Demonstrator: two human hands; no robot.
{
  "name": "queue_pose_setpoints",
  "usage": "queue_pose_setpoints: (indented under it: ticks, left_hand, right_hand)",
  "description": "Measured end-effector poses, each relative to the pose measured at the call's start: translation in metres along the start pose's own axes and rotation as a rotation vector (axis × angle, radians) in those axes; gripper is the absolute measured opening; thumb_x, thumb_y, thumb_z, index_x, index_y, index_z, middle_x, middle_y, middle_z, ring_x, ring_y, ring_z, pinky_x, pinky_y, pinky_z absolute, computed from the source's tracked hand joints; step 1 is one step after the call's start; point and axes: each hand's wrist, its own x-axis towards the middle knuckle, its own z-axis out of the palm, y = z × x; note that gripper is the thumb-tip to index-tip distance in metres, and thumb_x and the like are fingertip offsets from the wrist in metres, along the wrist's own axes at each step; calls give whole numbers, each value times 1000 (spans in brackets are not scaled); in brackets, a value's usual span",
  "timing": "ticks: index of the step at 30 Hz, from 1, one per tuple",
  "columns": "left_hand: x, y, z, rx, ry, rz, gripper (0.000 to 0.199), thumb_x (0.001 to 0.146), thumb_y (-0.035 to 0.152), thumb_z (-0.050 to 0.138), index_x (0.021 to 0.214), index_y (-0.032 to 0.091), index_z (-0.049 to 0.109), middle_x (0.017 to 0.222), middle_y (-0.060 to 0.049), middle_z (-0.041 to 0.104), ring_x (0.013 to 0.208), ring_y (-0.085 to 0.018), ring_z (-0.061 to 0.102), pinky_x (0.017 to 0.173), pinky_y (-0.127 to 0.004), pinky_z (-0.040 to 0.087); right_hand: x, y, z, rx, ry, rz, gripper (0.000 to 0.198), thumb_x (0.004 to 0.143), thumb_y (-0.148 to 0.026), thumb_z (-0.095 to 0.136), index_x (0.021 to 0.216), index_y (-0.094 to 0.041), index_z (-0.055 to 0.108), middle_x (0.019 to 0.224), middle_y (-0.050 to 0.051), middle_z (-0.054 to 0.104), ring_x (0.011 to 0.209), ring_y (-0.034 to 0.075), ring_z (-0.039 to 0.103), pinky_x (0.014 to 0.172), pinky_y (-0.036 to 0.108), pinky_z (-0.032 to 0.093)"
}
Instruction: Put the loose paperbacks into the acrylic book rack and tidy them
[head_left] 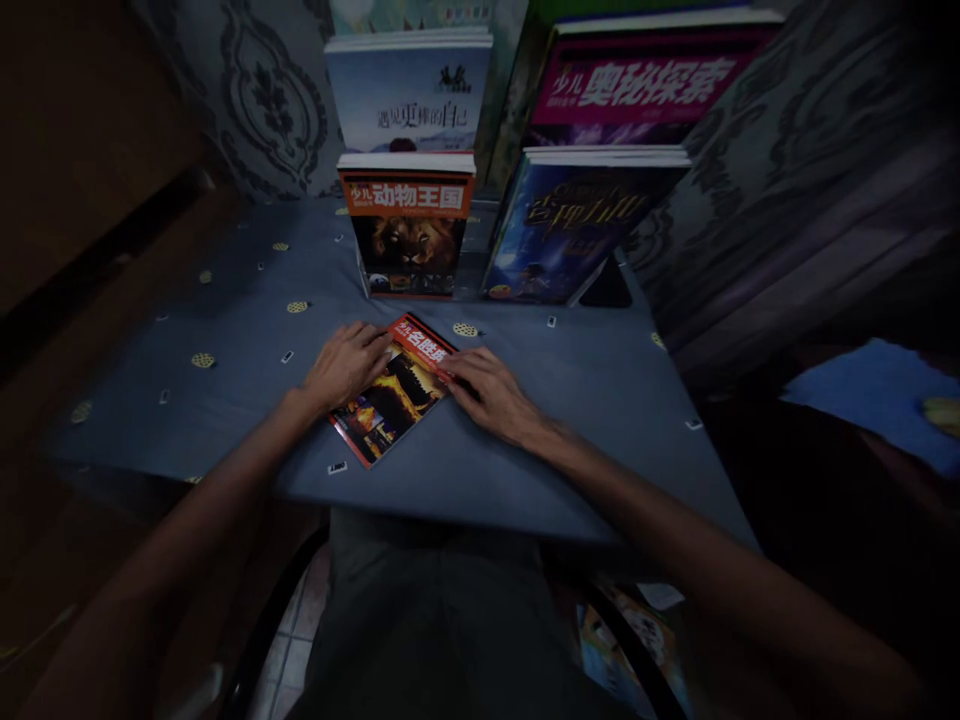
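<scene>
A thin red-and-black paperback with a golden fortress picture (pixel 405 385) lies face up, askew, on the blue-grey patterned tablecloth (pixel 510 475). The bare left hand (pixel 349 362) and right hand (pixel 487 390) touch its 2 long edges; whether they grasp it or merely rest, I cannot tell. Steadying it well calls for light, even pressure from the 2 sides, without bending the cover.

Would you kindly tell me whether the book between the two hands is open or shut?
Shut: the book lies with its front cover up, no inner pages spread, the left hand and right hand at opposite sides.
</scene>
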Motion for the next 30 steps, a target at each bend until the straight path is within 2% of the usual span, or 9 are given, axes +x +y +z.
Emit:
queue_pose_setpoints:
  ticks: [3, 5, 8, 11, 16, 22, 27, 30]
  left_hand:
    - [-6, 20, -11, 72, -30, -71, 36, 104, 31, 35, 119, 15, 64, 117, -15, 66, 109, -29, 59, 92, -42, 49]
    - [-17, 42, -17, 57, -40, -110, 37, 102, 40, 43, 122, 16, 62, 117, -14, 65, 110, -29, 59, 87, -40, 52]
    - [-32, 73, -23, 54, -77, -122, 50, 96, 49, 54, 130, 13, 59, 127, -17, 63, 122, -34, 55, 96, -45, 52]
    - [-39, 87, -27, 72, -156, -165, 53, 96, 41, 54, 139, 10, 52, 142, -20, 57, 132, -35, 51, 101, -48, 51]
    - [-54, 86, -31, 85, -270, -181, 57, 91, 28, 55, 145, 9, 48, 151, -19, 50, 137, -37, 49, 105, -48, 51]
    - [-85, 72, -27, 44, -267, -96, 66, 85, 25, 59, 147, 9, 45, 154, -21, 46, 144, -39, 43, 112, -48, 45]
    - [-93, 55, -31, -112, -235, -43, 54, 91, 28, 54, 142, 9, 52, 148, -20, 54, 140, -33, 50, 111, -45, 46]
    - [-92, 49, -41, -222, -224, -70, 42, 97, 28, 45, 134, 14, 59, 135, -15, 66, 127, -28, 62, 105, -41, 50]
  right_hand:
    - [-4, 1, 5, 19, 40, -20, 31, 97, -21, 51, 123, -17, 67, 121, 13, 72, 113, 28, 62, 99, 49, 51]
    - [-5, 4, 5, 50, 56, -40, 32, 97, -21, 51, 125, -19, 66, 121, 12, 72, 113, 27, 62, 98, 50, 52]
    - [-6, 7, 4, 95, 89, -64, 32, 98, -21, 50, 125, -20, 66, 120, 12, 72, 113, 27, 63, 97, 51, 53]
    - [-6, 8, 3, 112, 95, -59, 31, 98, -22, 51, 125, -21, 66, 119, 11, 72, 113, 27, 63, 98, 52, 53]
    - [-6, 6, 3, 98, 72, -49, 31, 97, -20, 51, 125, -22, 65, 121, 11, 72, 117, 28, 62, 99, 53, 53]
    - [-7, 10, 6, 92, 79, -65, 31, 97, -20, 51, 124, -20, 66, 120, 12, 72, 116, 28, 62, 99, 52, 53]
    - [-9, 12, 7, 108, 135, -46, 30, 96, -19, 51, 122, -20, 67, 119, 13, 73, 114, 27, 64, 97, 50, 54]
    - [-9, 10, 4, 105, 185, 9, 31, 97, -18, 49, 121, -21, 67, 120, 12, 72, 114, 27, 64, 97, 50, 53]
